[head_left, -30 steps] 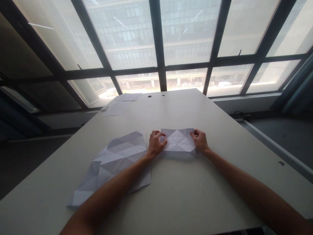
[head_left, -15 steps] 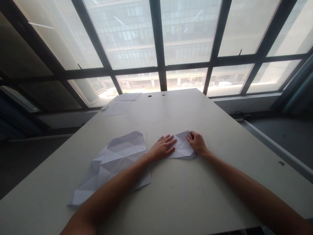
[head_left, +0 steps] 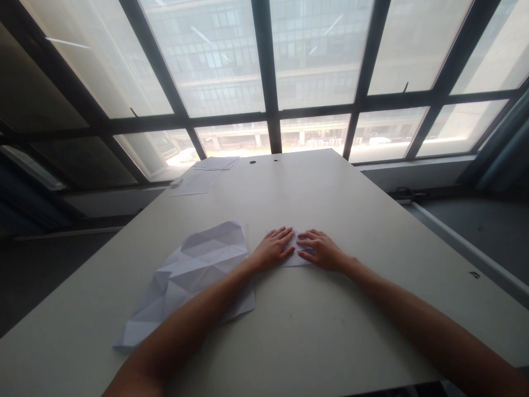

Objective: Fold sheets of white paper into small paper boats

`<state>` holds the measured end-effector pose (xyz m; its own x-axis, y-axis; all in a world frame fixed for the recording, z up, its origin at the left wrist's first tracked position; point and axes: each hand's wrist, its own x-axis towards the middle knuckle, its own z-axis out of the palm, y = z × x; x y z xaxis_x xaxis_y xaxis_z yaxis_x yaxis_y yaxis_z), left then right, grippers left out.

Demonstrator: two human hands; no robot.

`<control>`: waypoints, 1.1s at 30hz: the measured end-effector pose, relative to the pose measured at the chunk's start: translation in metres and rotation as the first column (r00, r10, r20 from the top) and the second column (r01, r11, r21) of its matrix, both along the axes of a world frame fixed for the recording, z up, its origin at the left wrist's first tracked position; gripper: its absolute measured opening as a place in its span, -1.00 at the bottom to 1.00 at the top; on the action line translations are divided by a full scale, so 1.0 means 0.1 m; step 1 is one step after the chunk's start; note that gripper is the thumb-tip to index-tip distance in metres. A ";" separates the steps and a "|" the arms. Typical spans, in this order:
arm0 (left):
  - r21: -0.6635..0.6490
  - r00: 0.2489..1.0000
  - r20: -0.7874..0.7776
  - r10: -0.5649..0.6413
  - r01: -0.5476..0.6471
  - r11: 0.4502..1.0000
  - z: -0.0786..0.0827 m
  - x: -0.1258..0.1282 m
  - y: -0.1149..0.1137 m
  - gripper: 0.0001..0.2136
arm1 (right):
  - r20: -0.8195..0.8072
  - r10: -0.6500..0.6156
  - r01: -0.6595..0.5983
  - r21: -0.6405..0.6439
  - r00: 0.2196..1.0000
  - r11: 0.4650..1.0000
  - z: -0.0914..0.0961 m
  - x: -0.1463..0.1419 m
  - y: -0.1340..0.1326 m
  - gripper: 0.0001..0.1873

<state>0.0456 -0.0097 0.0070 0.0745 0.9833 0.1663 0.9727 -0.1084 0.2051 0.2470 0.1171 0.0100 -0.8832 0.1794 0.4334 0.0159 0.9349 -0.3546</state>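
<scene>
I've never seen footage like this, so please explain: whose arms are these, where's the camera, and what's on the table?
The camera is worn on a person's head, looking forward and down, so both bare arms are their own. The left hand and right hand lie flat and open, pressing a small folded paper onto the table; nothing is gripped. A larger creased sheet lies to its left. More papers sit at the far edge, near the window.

Small folded white paper (head_left: 296, 258), flat on the grey table (head_left: 330, 331)
</scene>
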 end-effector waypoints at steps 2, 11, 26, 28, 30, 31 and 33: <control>0.010 1.000 -0.020 -0.013 0.013 1.000 0.02 0.00 -0.01 -0.48 | 0.008 0.016 -0.016 -0.015 1.000 1.000 0.02 0.00 0.00 -0.73; 0.005 0.997 0.001 -0.072 0.072 0.997 0.07 0.00 -0.05 -0.53 | -0.041 0.015 -0.022 -0.194 0.999 0.981 -0.08 -0.05 0.05 -0.76; -0.050 0.997 0.008 -0.083 0.083 0.995 0.04 0.01 -0.05 -0.43 | 0.138 -0.072 0.069 0.025 0.988 0.997 -0.20 -0.03 0.02 -0.51; -0.058 0.995 0.005 -0.100 0.100 0.993 0.03 0.01 -0.04 -0.41 | 0.167 -0.122 0.118 0.033 0.978 0.992 -0.22 -0.03 0.02 -0.45; -0.075 0.994 -0.002 -0.113 0.112 0.991 0.03 0.02 -0.03 -0.40 | 0.211 -0.153 0.147 0.045 0.965 0.988 -0.24 -0.02 0.02 -0.41; -0.085 0.993 -0.005 -0.117 0.116 0.990 0.03 0.02 -0.03 -0.40 | 0.236 -0.167 0.158 0.054 0.957 0.986 -0.24 -0.02 0.02 -0.38; -0.102 0.992 -0.012 -0.124 0.123 0.987 0.02 0.03 -0.02 -0.39 | 0.285 -0.200 0.185 0.076 0.938 0.980 -0.24 -0.01 0.02 -0.33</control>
